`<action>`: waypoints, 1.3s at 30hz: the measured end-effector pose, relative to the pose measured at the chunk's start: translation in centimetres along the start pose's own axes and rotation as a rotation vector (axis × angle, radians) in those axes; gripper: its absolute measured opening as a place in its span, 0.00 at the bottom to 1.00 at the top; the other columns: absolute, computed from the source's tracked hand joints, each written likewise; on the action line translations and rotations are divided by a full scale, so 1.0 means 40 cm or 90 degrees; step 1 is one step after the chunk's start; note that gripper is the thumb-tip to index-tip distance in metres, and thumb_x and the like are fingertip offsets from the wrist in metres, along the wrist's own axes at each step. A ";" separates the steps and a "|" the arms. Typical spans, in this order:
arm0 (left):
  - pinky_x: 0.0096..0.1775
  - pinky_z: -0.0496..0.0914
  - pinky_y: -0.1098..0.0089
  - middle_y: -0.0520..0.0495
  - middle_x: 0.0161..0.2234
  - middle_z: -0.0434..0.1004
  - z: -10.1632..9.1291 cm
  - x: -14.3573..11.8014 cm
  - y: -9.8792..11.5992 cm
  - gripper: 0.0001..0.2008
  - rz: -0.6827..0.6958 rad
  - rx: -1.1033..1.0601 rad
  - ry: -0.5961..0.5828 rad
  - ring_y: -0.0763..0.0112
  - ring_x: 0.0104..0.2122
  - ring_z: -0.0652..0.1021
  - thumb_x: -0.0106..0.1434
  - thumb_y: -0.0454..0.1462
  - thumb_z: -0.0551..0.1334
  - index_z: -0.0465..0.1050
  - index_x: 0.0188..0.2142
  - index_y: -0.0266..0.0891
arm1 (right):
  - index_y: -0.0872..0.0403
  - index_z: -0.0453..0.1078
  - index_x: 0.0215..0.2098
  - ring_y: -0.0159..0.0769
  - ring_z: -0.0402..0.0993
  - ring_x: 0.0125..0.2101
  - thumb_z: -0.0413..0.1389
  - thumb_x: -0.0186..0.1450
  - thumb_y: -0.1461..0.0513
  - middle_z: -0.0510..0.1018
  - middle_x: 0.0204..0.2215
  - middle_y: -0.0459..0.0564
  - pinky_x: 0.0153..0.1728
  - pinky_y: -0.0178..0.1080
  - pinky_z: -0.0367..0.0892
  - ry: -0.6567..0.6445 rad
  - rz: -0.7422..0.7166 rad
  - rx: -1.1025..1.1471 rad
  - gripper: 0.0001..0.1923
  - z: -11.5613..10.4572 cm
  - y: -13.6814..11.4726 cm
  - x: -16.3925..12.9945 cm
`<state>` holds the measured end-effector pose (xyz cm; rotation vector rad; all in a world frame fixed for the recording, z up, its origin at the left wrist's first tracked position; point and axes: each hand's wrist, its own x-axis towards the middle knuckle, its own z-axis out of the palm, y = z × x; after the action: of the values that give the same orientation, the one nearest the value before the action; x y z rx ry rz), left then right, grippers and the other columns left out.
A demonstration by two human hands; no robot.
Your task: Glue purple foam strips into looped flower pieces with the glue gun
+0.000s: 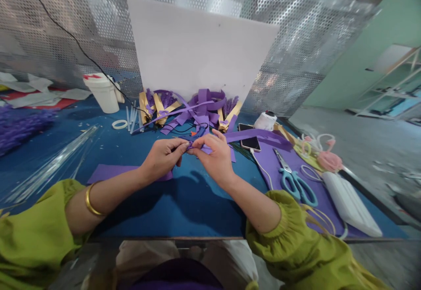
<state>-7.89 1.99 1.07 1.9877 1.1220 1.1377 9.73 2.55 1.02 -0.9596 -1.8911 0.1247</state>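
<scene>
Both hands meet above the middle of the blue table. My left hand [166, 156] pinches a small piece of purple ribbon [190, 145] between thumb and fingers. From the other side my right hand [213, 154] grips the same ribbon with thumb and forefinger. Its exact shape is mostly covered by the fingertips. Just behind the hands lie loose purple strips [204, 116] and small lavender bunches wrapped in tan paper [226, 116]. A flat purple sheet [112, 172] rests partly beneath my left forearm.
Teal-handled scissors [294, 184], a phone [250, 137] with a white cable and a white power bank [351, 204] lie to the right. Leftward are a white cup [101, 93], a tape roll [119, 124], clear strips [52, 165] and purple flowers [23, 125]. A white board [200, 48] stands behind.
</scene>
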 end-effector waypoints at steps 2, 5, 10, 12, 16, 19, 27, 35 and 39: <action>0.23 0.61 0.77 0.55 0.16 0.70 0.002 0.001 0.000 0.16 0.006 0.003 -0.007 0.79 0.17 0.68 0.69 0.43 0.56 0.76 0.32 0.35 | 0.49 0.72 0.28 0.32 0.77 0.33 0.62 0.64 0.62 0.80 0.27 0.39 0.62 0.48 0.52 -0.019 -0.021 -0.024 0.07 -0.006 0.000 0.002; 0.24 0.62 0.77 0.55 0.17 0.70 0.002 0.001 -0.001 0.17 0.010 0.007 -0.019 0.79 0.17 0.68 0.69 0.43 0.55 0.75 0.30 0.35 | 0.49 0.73 0.29 0.34 0.77 0.35 0.62 0.64 0.63 0.81 0.29 0.40 0.63 0.50 0.51 -0.031 -0.035 -0.051 0.06 -0.013 0.000 0.005; 0.25 0.62 0.77 0.55 0.18 0.70 0.000 0.001 -0.001 0.17 0.009 -0.010 -0.028 0.78 0.19 0.68 0.70 0.43 0.55 0.75 0.32 0.36 | 0.49 0.74 0.36 0.37 0.76 0.40 0.63 0.62 0.63 0.81 0.35 0.45 0.55 0.47 0.62 -0.012 0.001 -0.005 0.04 -0.006 0.003 0.006; 0.25 0.61 0.76 0.55 0.18 0.70 0.001 0.003 0.001 0.17 -0.004 -0.039 -0.026 0.78 0.18 0.67 0.69 0.44 0.55 0.76 0.32 0.36 | 0.49 0.75 0.35 0.37 0.77 0.41 0.63 0.63 0.63 0.82 0.37 0.46 0.51 0.45 0.65 0.000 -0.008 0.037 0.03 -0.001 0.007 0.005; 0.25 0.62 0.75 0.52 0.22 0.72 0.008 0.010 0.008 0.18 -0.085 -0.176 -0.043 0.77 0.20 0.68 0.68 0.46 0.57 0.75 0.31 0.35 | 0.48 0.75 0.32 0.38 0.77 0.40 0.60 0.65 0.62 0.82 0.35 0.46 0.50 0.44 0.67 0.043 0.005 0.073 0.03 -0.001 0.013 0.006; 0.26 0.63 0.75 0.52 0.25 0.74 0.011 0.013 0.008 0.14 -0.157 -0.280 -0.018 0.76 0.22 0.70 0.63 0.45 0.62 0.75 0.32 0.35 | 0.49 0.74 0.36 0.38 0.77 0.40 0.57 0.67 0.61 0.82 0.35 0.47 0.46 0.42 0.68 0.023 0.084 0.115 0.04 -0.012 0.014 0.011; 0.26 0.58 0.74 0.53 0.21 0.71 -0.011 0.013 0.003 0.19 -0.031 0.006 0.030 0.76 0.22 0.66 0.66 0.46 0.58 0.76 0.27 0.36 | 0.52 0.68 0.33 0.35 0.71 0.31 0.53 0.67 0.59 0.77 0.30 0.46 0.34 0.38 0.62 -0.027 0.148 0.065 0.06 -0.027 0.016 0.022; 0.28 0.64 0.74 0.50 0.28 0.81 -0.004 -0.002 0.008 0.18 0.030 0.080 0.050 0.73 0.24 0.72 0.58 0.49 0.67 0.82 0.39 0.37 | 0.52 0.69 0.32 0.35 0.71 0.30 0.54 0.66 0.59 0.77 0.27 0.46 0.34 0.38 0.64 -0.015 0.150 0.054 0.06 -0.022 0.022 0.020; 0.26 0.63 0.75 0.52 0.23 0.79 0.002 -0.002 0.008 0.12 0.033 0.094 0.077 0.75 0.21 0.70 0.62 0.43 0.63 0.81 0.32 0.37 | 0.52 0.69 0.32 0.35 0.71 0.30 0.54 0.66 0.59 0.77 0.27 0.46 0.35 0.38 0.64 -0.006 0.150 0.054 0.06 -0.021 0.020 0.019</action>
<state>-7.75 1.75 1.25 2.0934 1.2548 1.2491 10.70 3.36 1.64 -1.1220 -1.7609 0.3478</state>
